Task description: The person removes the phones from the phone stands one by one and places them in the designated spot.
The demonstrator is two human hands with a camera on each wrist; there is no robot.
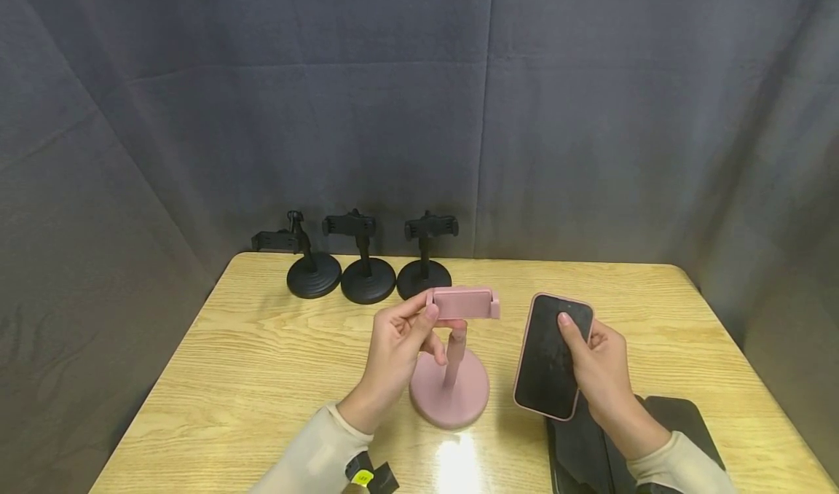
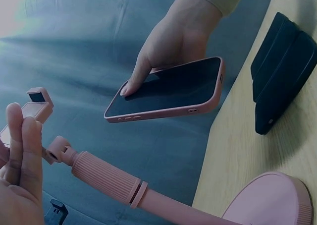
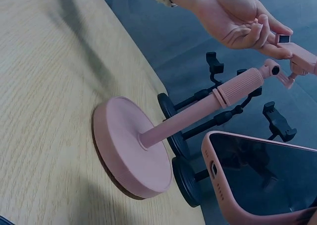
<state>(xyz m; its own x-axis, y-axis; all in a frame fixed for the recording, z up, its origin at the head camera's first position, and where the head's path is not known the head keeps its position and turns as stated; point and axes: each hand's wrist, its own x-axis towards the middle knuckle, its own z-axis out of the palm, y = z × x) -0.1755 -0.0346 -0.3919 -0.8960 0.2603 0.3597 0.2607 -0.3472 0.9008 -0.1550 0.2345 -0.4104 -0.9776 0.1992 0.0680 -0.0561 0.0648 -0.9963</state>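
A pink phone stand (image 1: pixel 468 388) stands upright on its round base at the middle of the table. My left hand (image 1: pixel 390 355) pinches the left end of its clamp (image 1: pixel 465 304), thumb in front and fingers behind. To the right, my right hand (image 1: pixel 606 370) grips a smartphone (image 1: pixel 545 363) in a pink case, thumb across its dark screen. The phone is held above the table, apart from the clamp. In the left wrist view the stand's ribbed collar (image 2: pixel 106 175) and ball joint (image 2: pixel 59 148) show below the clamp.
Three black phone stands (image 1: pixel 368 283) line the back left of the table. A dark folded case (image 1: pixel 577 454) lies at the front right, partly under my right forearm. Grey curtains (image 1: pixel 557 151) hang behind the wooden table (image 1: pixel 262 377).
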